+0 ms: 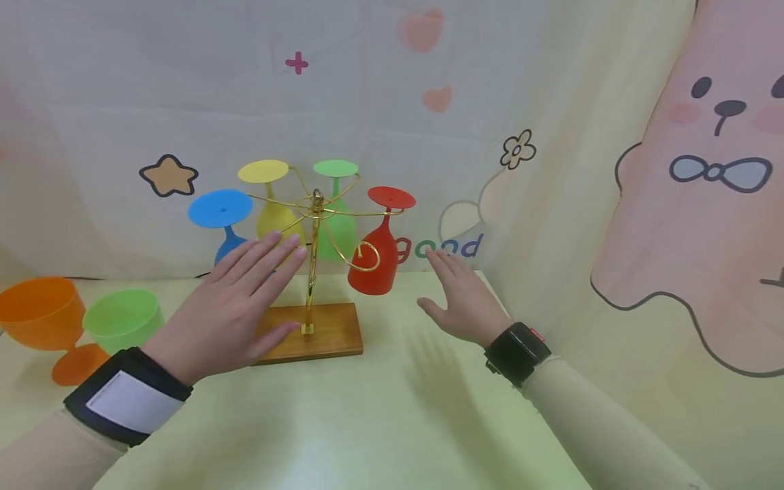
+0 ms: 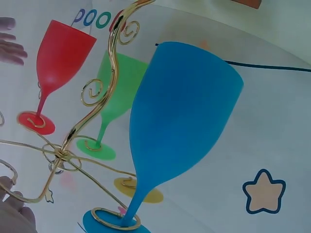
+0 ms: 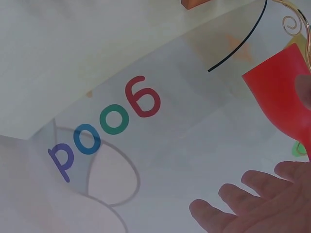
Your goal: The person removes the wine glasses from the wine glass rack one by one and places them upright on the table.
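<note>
A gold wire wine glass rack [image 1: 312, 265] on a wooden base stands mid-table. From its curled arms hang upside down a blue goblet [image 2: 184, 111], a yellow goblet [image 1: 275, 214], a green goblet [image 1: 337, 231] and a red goblet [image 1: 376, 255]. My left hand [image 1: 229, 313], fingers straight and holding nothing, is in front of the rack's left side and hides part of the blue goblet in the head view. To the right of the red goblet, my right hand [image 1: 465, 299] is held out with straight fingers, also holding nothing. One front arm of the rack bears no goblet.
At the table's left stand an orange goblet [image 1: 43, 309] and a light green goblet [image 1: 125, 320], both upright. Behind the table [image 1: 380, 422] hangs a printed curtain [image 1: 202, 88]. A pink bear print [image 1: 704, 224] covers the cloth at right.
</note>
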A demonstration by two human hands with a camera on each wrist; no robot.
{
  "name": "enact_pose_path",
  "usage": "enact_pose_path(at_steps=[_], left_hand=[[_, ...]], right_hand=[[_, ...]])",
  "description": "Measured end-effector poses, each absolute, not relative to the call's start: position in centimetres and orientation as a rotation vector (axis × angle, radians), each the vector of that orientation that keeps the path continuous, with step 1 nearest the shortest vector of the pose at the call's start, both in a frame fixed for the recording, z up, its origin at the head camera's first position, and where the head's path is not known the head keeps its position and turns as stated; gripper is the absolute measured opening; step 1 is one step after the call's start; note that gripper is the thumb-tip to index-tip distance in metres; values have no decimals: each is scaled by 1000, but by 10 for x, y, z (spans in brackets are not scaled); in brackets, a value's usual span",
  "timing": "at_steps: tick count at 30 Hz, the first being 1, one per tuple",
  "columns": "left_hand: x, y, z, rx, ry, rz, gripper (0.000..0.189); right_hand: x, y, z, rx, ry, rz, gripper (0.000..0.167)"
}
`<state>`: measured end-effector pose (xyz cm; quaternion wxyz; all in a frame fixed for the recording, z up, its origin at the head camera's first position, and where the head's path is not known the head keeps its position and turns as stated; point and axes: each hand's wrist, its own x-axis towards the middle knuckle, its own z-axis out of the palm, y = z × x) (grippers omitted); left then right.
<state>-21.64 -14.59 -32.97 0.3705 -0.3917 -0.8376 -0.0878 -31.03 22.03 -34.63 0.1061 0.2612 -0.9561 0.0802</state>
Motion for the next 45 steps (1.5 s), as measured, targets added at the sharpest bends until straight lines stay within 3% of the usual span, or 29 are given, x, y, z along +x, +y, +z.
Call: enact_pose_path(at_steps=[6,13,18,31,45], left_hand=[[-221,-142,-333,-1003,-2133,-249,70],[-224,-138,-333,-952,-2065,-256,47],[-223,-135,-333,-888,-2062,-236,71],[-223,-127,-336,-801,-2014,-290,71],[-221,-127,-339,-785,-2043,-295,69]], right_hand=[[-310,220,-344,773,-2820,244,85],[-312,219,-336,776,-2809,264,83],[-318,214,-320,805,-2767,314,79],[-339,158,-244,1033,-2616,109,74],[-349,136,-250,1027,-2711,64,67]])
